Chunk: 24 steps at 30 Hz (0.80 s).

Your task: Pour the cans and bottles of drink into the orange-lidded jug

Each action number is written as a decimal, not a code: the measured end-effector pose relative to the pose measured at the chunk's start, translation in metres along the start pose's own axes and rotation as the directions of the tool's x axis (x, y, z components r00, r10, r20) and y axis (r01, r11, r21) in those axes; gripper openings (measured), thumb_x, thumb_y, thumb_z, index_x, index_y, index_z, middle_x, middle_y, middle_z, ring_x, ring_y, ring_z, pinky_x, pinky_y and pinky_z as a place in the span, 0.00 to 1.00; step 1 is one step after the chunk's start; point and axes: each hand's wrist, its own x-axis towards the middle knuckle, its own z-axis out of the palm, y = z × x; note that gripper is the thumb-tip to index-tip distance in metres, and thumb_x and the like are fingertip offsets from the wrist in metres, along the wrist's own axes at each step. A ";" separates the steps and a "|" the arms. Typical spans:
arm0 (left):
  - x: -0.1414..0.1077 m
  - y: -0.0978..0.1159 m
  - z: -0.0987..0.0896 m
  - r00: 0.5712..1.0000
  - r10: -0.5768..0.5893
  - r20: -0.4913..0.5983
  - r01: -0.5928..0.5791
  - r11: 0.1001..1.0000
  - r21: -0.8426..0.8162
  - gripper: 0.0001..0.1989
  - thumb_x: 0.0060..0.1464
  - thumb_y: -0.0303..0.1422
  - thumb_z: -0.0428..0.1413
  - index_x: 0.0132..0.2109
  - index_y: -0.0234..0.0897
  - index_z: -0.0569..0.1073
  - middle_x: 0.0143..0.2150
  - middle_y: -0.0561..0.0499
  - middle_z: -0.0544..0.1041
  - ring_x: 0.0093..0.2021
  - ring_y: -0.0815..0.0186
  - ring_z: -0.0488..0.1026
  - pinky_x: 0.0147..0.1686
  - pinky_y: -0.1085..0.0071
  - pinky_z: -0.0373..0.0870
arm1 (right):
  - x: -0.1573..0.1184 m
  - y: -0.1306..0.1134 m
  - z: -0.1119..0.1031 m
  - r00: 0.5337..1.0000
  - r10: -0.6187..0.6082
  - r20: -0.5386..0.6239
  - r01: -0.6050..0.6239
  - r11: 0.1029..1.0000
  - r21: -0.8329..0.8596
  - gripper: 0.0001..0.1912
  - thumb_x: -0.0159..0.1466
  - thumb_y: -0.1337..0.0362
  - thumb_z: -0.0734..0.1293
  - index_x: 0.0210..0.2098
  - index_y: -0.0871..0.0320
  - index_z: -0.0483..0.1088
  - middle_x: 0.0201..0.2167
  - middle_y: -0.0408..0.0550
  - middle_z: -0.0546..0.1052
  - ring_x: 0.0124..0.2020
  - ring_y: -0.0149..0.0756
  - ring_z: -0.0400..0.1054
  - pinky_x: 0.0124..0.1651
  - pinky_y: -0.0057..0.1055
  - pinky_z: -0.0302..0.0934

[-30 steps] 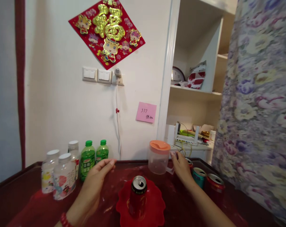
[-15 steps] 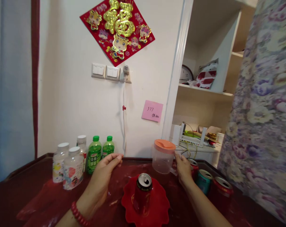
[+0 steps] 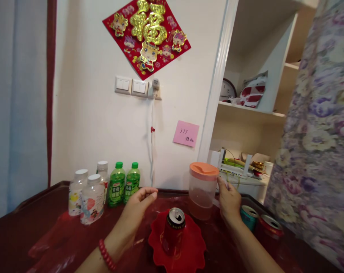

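A clear plastic pitcher [image 3: 201, 193] with an orange lid is at the right of centre, upright, its handle side toward my right hand [image 3: 228, 199]. The fingers of that hand are closed round the handle. My left hand [image 3: 142, 201], a red bead bracelet at its wrist, hovers left of the pitcher with thumb and fingers curled apart and nothing between them. Between and below the hands, a dark red can [image 3: 173, 235] with an opened silver top stands on a red scalloped plate [image 3: 194, 252].
Two green-capped bottles [image 3: 116, 187] and several white-capped clear bottles [image 3: 92, 203] stand at the left back of the dark red table [image 3: 55, 242]. A teal can [image 3: 248, 218] and a red can [image 3: 270, 231] are beside my right forearm. A wall stands behind.
The pitcher has come nearer and slightly right with my right hand on it. My left hand has shifted a little right. The view has turned slightly left.
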 end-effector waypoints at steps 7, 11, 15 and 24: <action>0.005 -0.041 0.006 0.955 -0.015 0.297 -0.039 0.984 0.176 0.40 0.35 0.38 0.69 0.58 0.33 0.71 0.62 0.35 0.72 0.63 0.45 0.67 0.63 0.55 0.62 | -0.006 -0.061 -0.044 0.999 -0.026 -0.032 0.025 0.999 -0.031 0.32 0.51 0.33 0.71 0.23 0.57 0.66 0.18 0.38 0.62 0.21 0.30 0.54 0.22 0.27 0.51; -0.003 -0.057 0.013 0.911 -0.047 0.410 -0.045 0.976 0.212 0.52 0.35 0.30 0.67 0.69 0.34 0.58 0.71 0.37 0.61 0.71 0.48 0.57 0.70 0.55 0.51 | -0.013 -0.076 -0.069 1.000 -0.002 -0.021 0.000 0.999 -0.052 0.32 0.50 0.34 0.72 0.26 0.59 0.69 0.19 0.40 0.64 0.21 0.31 0.54 0.20 0.26 0.49; -0.009 -0.071 0.018 0.906 -0.048 0.420 -0.058 0.970 0.236 0.53 0.37 0.28 0.63 0.71 0.33 0.53 0.72 0.38 0.60 0.71 0.51 0.57 0.71 0.57 0.50 | -0.013 -0.079 -0.086 1.000 -0.001 0.029 0.003 0.998 -0.067 0.33 0.48 0.32 0.73 0.25 0.58 0.69 0.18 0.38 0.59 0.21 0.29 0.51 0.19 0.25 0.44; -0.014 -0.051 0.021 0.958 0.081 0.273 -0.168 0.936 0.310 0.43 0.44 0.34 0.62 0.68 0.36 0.61 0.70 0.39 0.63 0.70 0.48 0.58 0.69 0.53 0.51 | -0.016 -0.089 -0.096 0.993 0.075 0.091 -0.076 0.997 -0.002 0.36 0.46 0.31 0.75 0.27 0.59 0.70 0.19 0.39 0.62 0.20 0.27 0.51 0.18 0.23 0.44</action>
